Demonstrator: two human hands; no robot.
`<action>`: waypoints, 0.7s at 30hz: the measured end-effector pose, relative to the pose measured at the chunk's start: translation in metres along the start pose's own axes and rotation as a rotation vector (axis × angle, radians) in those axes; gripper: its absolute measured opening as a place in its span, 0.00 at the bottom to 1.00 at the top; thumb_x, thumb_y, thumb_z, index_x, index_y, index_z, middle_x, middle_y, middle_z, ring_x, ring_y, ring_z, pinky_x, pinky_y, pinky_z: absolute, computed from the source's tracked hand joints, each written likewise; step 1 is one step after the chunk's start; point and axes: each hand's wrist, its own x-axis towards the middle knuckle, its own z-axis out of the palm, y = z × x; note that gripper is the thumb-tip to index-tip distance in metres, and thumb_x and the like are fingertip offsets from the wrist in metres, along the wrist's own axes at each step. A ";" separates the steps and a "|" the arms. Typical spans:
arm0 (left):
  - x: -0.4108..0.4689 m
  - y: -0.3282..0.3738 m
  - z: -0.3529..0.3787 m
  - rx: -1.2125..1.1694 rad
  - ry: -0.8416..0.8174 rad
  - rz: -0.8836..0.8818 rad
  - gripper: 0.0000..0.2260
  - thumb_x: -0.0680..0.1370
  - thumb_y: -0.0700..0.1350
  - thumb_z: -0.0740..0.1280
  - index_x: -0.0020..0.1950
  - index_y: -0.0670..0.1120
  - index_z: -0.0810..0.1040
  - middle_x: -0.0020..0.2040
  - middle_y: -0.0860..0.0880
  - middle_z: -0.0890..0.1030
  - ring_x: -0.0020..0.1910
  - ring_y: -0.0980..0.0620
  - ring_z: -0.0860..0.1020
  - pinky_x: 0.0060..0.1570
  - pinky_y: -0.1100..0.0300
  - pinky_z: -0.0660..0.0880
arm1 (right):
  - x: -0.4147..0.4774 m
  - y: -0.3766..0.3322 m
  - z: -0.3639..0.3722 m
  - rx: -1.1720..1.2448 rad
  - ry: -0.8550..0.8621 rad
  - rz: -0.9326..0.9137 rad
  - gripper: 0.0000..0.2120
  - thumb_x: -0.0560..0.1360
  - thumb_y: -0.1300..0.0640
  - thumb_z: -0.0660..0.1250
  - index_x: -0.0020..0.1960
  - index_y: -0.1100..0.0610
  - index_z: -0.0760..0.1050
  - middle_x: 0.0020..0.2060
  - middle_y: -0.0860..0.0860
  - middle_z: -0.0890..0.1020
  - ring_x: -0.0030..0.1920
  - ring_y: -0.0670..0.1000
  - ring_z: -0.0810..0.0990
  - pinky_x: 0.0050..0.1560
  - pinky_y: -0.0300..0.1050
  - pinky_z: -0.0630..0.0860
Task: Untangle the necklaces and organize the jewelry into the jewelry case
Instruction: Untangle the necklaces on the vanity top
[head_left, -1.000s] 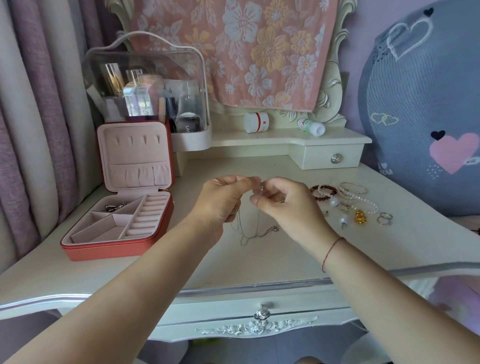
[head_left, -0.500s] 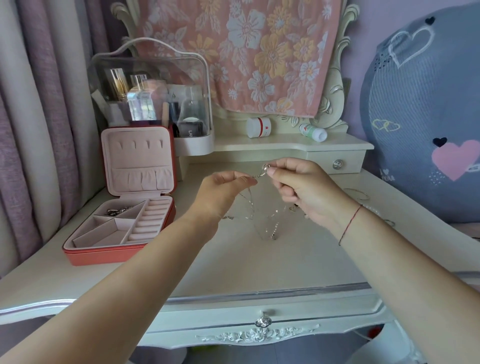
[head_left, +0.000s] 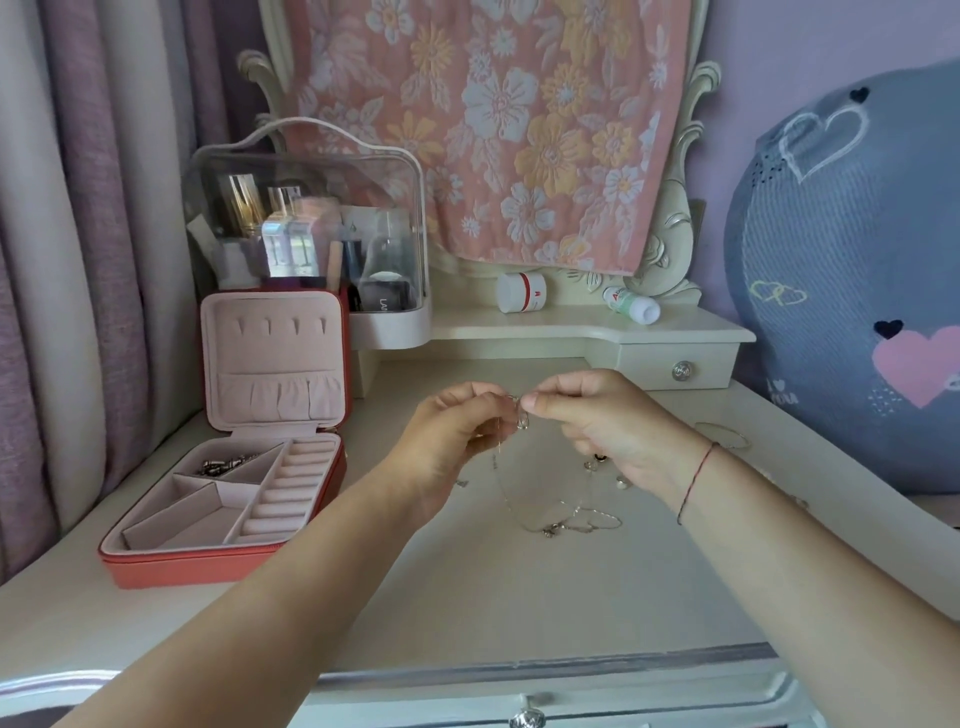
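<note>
Since half a second ago the right hand (head_left: 597, 421) has dropped from its higher hold and closed on the left hand (head_left: 452, 431); the two now meet above the middle of the surface (head_left: 467, 597), fingertips almost touching.

Both hands pinch the necklaces (head_left: 549, 530) at the top of the tangle, thumb against curled fingers (head_left: 531, 402), with a small metal loop showing between the two pinches. From there the thin chains hang down and trail in loose loops on the surface, just below the right wrist. The case (head_left: 208, 566) stands open well to the left, with a few small pieces (head_left: 223, 465) already in its rear compartment. A bangle (head_left: 727, 434) lies beyond the right hand.

The step in hand looks like working a knot or clasp free. It would go best with light pinches close on either side of the snag, easing the strands apart rather than pulling. A hard tug would likely tighten the knot or snap so fine a chain. Letting the slack rest on the surface keeps weight off the snag.

Both forearms reach forward and converge, wrists raised, the backs of the hands toward the camera.
</note>
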 end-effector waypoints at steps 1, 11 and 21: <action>0.002 -0.001 0.000 -0.034 -0.029 -0.014 0.01 0.70 0.39 0.69 0.38 0.44 0.78 0.35 0.47 0.77 0.34 0.52 0.74 0.39 0.63 0.75 | 0.003 0.001 0.001 0.019 -0.006 -0.001 0.05 0.75 0.60 0.69 0.40 0.57 0.77 0.25 0.46 0.66 0.25 0.44 0.59 0.25 0.34 0.56; 0.014 -0.013 -0.005 -0.100 -0.253 -0.068 0.05 0.71 0.44 0.61 0.35 0.48 0.74 0.34 0.51 0.69 0.31 0.55 0.64 0.31 0.62 0.62 | 0.016 0.015 0.005 0.316 -0.191 0.088 0.03 0.66 0.62 0.64 0.39 0.60 0.74 0.32 0.52 0.79 0.27 0.44 0.64 0.27 0.35 0.56; 0.023 -0.022 -0.010 -0.159 -0.134 -0.117 0.06 0.73 0.43 0.68 0.36 0.48 0.77 0.34 0.52 0.71 0.31 0.56 0.69 0.32 0.64 0.66 | 0.017 0.033 0.007 0.373 -0.179 -0.008 0.03 0.70 0.57 0.69 0.40 0.57 0.78 0.30 0.48 0.70 0.25 0.44 0.56 0.23 0.34 0.53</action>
